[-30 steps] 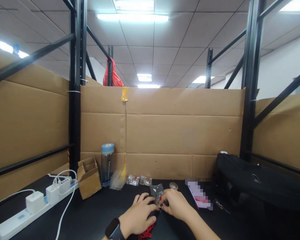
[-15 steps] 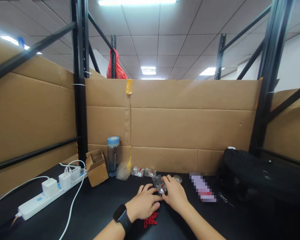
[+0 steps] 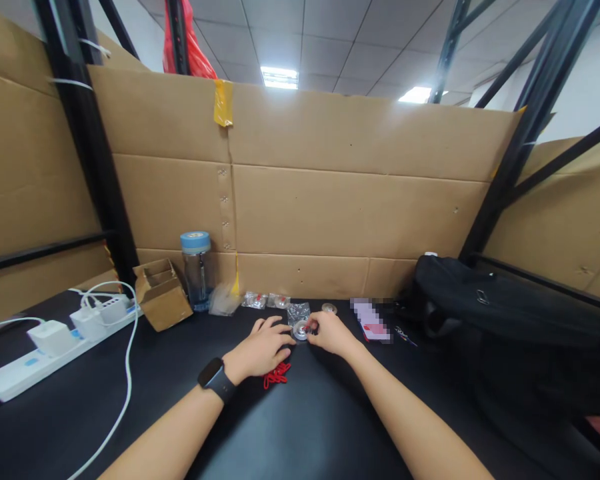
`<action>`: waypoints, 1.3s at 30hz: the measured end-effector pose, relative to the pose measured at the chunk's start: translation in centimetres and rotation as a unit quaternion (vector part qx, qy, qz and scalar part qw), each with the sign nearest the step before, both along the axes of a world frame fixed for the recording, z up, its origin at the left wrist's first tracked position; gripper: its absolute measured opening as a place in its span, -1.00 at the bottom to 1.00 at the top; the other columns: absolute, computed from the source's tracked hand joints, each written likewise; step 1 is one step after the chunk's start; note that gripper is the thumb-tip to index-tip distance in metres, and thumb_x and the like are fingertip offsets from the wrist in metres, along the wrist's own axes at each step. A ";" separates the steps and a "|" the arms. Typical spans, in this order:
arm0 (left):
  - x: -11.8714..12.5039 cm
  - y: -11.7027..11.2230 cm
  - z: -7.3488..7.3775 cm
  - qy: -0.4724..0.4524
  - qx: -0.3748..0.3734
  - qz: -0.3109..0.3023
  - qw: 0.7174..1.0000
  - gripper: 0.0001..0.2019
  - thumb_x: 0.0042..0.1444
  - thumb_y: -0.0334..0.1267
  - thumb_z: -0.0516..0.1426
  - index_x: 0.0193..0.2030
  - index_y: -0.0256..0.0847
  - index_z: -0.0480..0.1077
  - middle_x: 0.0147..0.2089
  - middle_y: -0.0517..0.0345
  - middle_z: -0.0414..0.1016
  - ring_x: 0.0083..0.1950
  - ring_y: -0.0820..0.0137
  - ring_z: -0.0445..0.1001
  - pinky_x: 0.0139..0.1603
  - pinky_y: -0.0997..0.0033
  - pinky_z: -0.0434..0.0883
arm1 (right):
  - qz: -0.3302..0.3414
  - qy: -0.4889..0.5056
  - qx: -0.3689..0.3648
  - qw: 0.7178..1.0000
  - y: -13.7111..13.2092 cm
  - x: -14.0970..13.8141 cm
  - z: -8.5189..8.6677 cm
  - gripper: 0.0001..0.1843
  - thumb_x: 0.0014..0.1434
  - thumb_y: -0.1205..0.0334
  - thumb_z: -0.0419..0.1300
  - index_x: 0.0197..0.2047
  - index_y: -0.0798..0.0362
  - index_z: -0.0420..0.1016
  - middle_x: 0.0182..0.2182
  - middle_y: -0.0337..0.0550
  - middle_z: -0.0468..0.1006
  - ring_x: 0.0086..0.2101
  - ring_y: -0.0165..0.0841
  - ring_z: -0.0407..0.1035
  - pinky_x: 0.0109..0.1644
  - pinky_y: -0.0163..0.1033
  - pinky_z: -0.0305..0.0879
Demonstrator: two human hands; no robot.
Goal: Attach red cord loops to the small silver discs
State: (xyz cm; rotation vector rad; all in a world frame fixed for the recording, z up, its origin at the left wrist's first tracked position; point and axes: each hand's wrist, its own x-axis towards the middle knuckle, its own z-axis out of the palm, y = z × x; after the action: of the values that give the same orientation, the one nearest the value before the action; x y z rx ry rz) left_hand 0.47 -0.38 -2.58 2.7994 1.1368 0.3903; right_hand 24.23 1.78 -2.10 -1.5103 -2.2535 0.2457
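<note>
Both my hands rest on the black table (image 3: pixel 305 427), meeting at a small round silvery piece with a red part (image 3: pixel 301 329). My left hand (image 3: pixel 263 349), a dark watch on its wrist, lies curled with its fingertips against the piece. My right hand (image 3: pixel 329 333) pinches it from the right. A red cord (image 3: pixel 277 375) lies under my left hand. A clear plastic bag (image 3: pixel 299 311) sits just behind the piece. A second small round disc (image 3: pixel 329 308) lies beyond my right hand.
At the back wall stand a blue-lidded bottle (image 3: pixel 196 269), an open cardboard box (image 3: pixel 162 294) and clear bags with small parts (image 3: pixel 266 301). A white power strip with chargers and cables (image 3: pixel 55 337) runs along the left. A black bag (image 3: pixel 485 310) fills the right. Cardboard panels (image 3: pixel 350 207) enclose the table.
The camera has tilted down and moved closer, so both forearms now show. The hands stay together at the small piece, which now lies clear of the plastic bag.
</note>
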 end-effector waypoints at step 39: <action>1.0 -0.6 -0.1 0.014 -0.020 0.007 1.000 -0.57 0.31 -0.19 0.02 0.29 0.21 0.35 0.43 0.17 0.24 0.42 -0.04 0.10 0.29 -0.18 0.14 | -0.075 0.022 0.034 0.996 -0.5 -1.7 -0.9 -0.75 0.07 0.26 0.32 -0.13 -0.07 0.50 -0.13 -0.19 0.52 -0.16 -0.30 0.44 -0.26 -0.32 0.18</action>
State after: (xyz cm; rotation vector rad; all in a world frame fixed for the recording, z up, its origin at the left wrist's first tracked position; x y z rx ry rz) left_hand 1.42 -0.97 -2.70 2.7721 1.1565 0.3277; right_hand 22.50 1.30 -3.04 -1.6115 -2.0811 0.1547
